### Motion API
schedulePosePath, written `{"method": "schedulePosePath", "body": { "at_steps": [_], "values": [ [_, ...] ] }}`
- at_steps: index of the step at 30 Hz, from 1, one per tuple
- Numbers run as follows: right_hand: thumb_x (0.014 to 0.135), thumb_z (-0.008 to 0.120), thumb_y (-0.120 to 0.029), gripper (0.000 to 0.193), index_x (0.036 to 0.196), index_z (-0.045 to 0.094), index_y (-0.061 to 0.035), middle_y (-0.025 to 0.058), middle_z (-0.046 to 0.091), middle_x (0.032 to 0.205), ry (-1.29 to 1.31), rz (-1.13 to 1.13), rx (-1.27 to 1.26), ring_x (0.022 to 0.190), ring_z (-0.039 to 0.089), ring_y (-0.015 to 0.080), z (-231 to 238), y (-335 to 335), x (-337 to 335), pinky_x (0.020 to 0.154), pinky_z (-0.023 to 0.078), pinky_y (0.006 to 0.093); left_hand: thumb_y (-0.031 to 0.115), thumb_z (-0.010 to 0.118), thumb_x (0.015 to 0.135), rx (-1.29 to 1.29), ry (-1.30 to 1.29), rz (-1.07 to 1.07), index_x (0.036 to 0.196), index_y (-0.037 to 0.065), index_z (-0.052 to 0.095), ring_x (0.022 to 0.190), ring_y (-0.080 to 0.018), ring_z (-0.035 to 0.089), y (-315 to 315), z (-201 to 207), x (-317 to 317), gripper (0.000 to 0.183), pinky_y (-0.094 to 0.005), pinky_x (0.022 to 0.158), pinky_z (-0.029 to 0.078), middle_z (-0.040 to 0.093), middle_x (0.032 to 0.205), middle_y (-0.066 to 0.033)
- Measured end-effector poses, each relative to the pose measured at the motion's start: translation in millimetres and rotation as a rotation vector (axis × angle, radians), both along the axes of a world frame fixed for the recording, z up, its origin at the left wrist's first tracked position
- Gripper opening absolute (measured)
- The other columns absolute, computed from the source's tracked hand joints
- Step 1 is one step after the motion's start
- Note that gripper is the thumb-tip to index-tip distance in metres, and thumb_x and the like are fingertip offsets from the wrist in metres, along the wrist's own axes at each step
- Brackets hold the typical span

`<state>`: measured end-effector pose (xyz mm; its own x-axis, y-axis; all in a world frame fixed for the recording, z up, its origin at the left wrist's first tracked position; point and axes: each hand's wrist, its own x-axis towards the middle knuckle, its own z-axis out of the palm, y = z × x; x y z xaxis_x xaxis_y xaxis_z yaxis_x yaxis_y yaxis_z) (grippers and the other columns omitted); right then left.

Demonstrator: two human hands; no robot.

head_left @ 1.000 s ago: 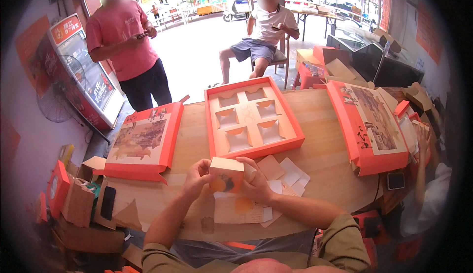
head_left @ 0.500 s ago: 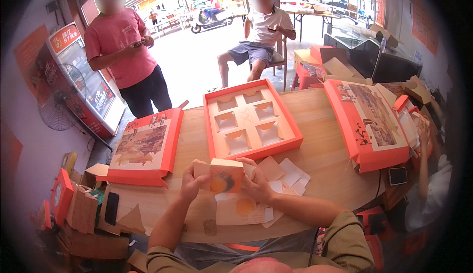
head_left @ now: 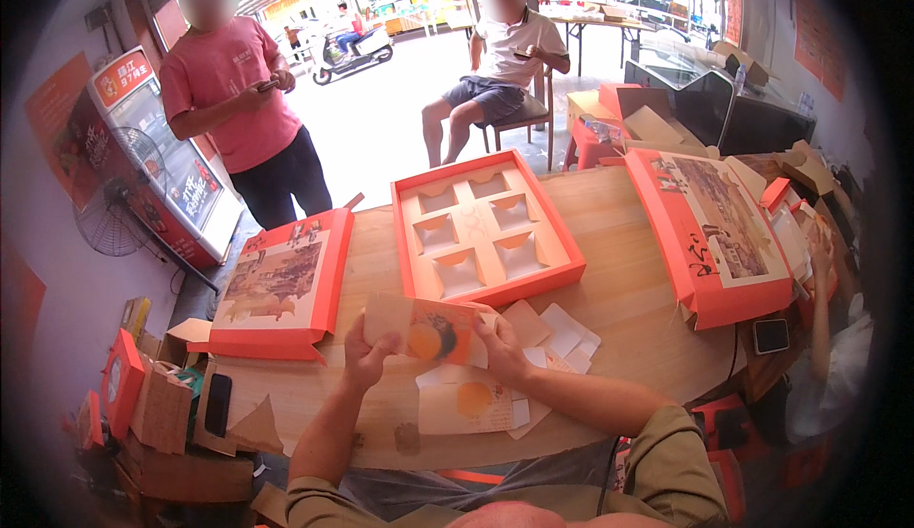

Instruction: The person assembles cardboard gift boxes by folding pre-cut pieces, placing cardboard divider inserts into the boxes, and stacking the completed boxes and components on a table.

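One open cardboard tray with red walls and a cream insert of six cut-out compartments [head_left: 533,282], serving as landmark, is resting on a pale wood-grained table [head_left: 619,357]; one small cardboard carton, showing a plain cream panel and an orange panel with a yellow disc and dark patch [head_left: 433,330], is being held in the air just to the near side of the tray, whether flattened or squared one cannot tell; the left hand [head_left: 367,352] is closing partway, pinching the cream end between thumb and fingers; the right hand [head_left: 502,352] is curling partway round the orange end, gripping it; a cream card with an orange disc [head_left: 462,406] is lying nearer the person than the tray; loose white and cream card pieces [head_left: 562,333] are overlapping off the tray's near right corner; one red box lid with a landscape panel [head_left: 271,280] is lying left of the tray; a second red lid with a similar panel [head_left: 719,233] is lying to its right; a co-worker's forearm [head_left: 819,328] is reaching in farther right; a standing person in a pink shirt [head_left: 224,90] and a seated person in a white shirt [head_left: 519,47] are facing the tray's far side.
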<state>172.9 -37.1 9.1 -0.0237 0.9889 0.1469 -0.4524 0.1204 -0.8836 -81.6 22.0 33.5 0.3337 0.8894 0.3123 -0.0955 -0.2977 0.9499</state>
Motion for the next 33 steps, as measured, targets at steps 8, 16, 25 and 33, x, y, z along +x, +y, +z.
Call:
{"method": "schedulePosePath", "body": {
  "at_steps": [8,16,25,33],
  "values": [
    [0.107,0.057,-0.025,0.027,0.119,0.064,-0.0021,0.0027,0.069,0.104,-0.185,0.061,0.046,0.094,0.062,0.0081,-11,1,3,0.082,0.052,0.0274,0.022,0.072,0.094,0.097,-0.155,0.113,0.128,-0.001,0.057,0.096,-0.0135,0.066,6,2,5,0.044,-0.0304,0.082,0.054,0.067,0.109,-0.0058],
    [0.107,0.06,-0.027,0.025,0.101,0.061,-0.0033,0.0003,0.068,0.093,-0.429,0.059,0.042,0.085,0.06,0.0062,2,-3,5,0.074,0.052,0.0247,0.055,0.087,0.077,0.448,0.268,0.033,0.114,-0.001,0.07,0.088,-0.02,0.072,5,4,-2,0.07,-0.0353,0.079,0.056,0.073,0.104,-0.0083],
    [0.087,0.086,-0.028,0.064,0.136,0.053,-0.0029,0.012,0.068,0.123,-0.355,0.253,0.123,0.115,0.066,0.0179,23,-16,-2,0.095,0.054,0.0321,0.025,0.076,0.093,0.271,0.199,0.164,0.112,-0.002,0.071,0.097,-0.0177,0.069,-7,16,17,0.033,-0.0347,0.085,0.055,0.073,0.104,-0.008],
    [0.086,0.085,-0.025,0.078,0.148,0.044,-0.0014,0.016,0.066,0.13,-0.52,0.259,0.304,0.123,0.062,0.0234,22,-16,-1,0.1,0.051,0.0367,0.015,0.069,0.096,0.29,0.217,0.204,0.104,-0.001,0.074,0.089,-0.0167,0.072,-15,22,30,0.019,-0.0324,0.077,0.057,0.076,0.097,-0.0089]
  ]
}}
